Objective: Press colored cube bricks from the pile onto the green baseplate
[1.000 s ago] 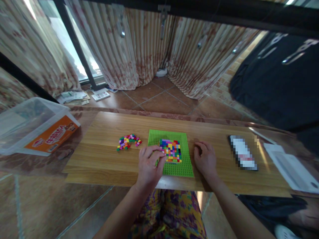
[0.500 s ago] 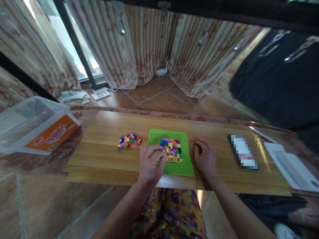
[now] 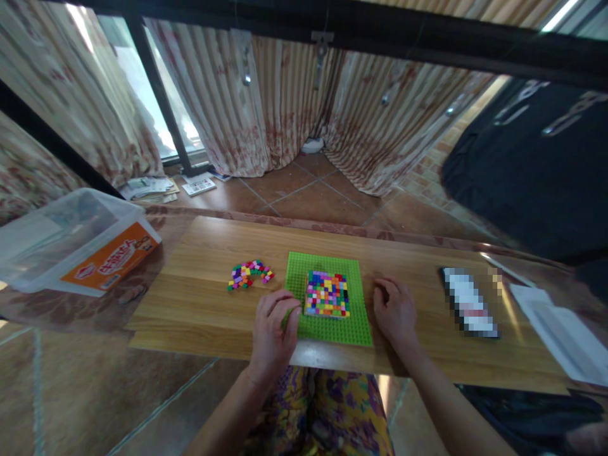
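A green studded baseplate (image 3: 308, 329) lies on the wooden tabletop, carrying a square block (image 3: 327, 294) of many small coloured bricks. My left hand (image 3: 275, 323) is over the plate's left edge, apart from the block. Its thumb and index finger meet at the tips in a pinch, with green showing through the loop; anything between the tips is too small to make out. To the plate's right, my right hand (image 3: 395, 310) rests on the wood, loosely curled, with a gap between thumb and index finger and nothing visible in it. Loose coloured bricks (image 3: 247, 273) form a curved pile at the left.
A clear plastic bin (image 3: 90, 209) with an orange label stands left of the tabletop (image 3: 190, 304). Towards the right lie a blurred-out dark-edged object (image 3: 468, 304) and a white tray-like piece (image 3: 553, 323). Curtains (image 3: 285, 114) hang beyond the table.
My left hand has drawn back leftwards from the brick block, uncovering its left side. My right hand stays beside the plate. The whole view has shifted slightly.
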{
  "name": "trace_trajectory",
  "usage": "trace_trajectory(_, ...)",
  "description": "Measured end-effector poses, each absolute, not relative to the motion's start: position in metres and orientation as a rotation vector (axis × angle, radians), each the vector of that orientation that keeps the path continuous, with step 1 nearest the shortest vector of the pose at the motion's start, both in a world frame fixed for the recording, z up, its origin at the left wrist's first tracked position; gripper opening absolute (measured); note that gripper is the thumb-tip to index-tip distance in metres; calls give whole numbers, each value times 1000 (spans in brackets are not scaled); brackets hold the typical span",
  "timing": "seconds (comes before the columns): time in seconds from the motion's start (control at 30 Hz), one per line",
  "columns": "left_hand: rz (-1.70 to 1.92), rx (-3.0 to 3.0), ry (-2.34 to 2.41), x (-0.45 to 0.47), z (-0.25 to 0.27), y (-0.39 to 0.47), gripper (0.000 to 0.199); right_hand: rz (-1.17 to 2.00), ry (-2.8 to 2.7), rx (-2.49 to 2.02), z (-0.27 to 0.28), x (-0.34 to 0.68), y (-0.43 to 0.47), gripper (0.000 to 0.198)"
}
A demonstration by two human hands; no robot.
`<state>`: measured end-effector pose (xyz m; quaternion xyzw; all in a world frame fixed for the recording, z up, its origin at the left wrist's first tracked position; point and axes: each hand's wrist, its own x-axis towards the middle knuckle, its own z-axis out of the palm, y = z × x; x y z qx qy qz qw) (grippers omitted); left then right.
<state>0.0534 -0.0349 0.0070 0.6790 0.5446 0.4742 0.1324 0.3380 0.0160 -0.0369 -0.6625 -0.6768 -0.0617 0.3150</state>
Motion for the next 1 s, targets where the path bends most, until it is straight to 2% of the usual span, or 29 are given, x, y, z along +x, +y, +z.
trace_trajectory(0.37,1327,2030,1979,14,-10,-9,19,-197,-1819,-1725,-39,342,16,23)
trace_trajectory(0.6,1193,2021,2174,21,-14,4,6,-193,-1846,-1735,-40,346,17,26)
trace_trajectory(1.0,1225,2046,2034,22,-10,-3,5,-192,-1847,-1728,-34,342,15,25)
